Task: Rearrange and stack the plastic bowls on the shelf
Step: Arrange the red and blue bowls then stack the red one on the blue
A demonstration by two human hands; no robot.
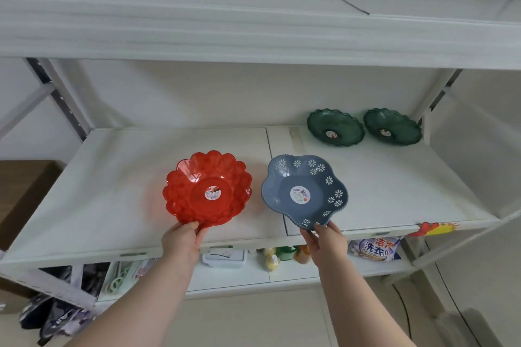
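A red scalloped plastic bowl is tilted toward me over the middle of the white shelf; my left hand grips its near rim. A blue flower-shaped bowl with white flower cut-outs is held tilted just right of it, with my right hand pinching its near edge. Both bowls carry a round sticker in the centre. Two dark green wavy-rimmed bowls stand side by side at the back right of the shelf, one on the left and one on the right.
Another white shelf board hangs close above. The lower shelf holds a white container, small bottles and a detergent bag. A brown cardboard box stands at the left. Metal uprights frame both sides.
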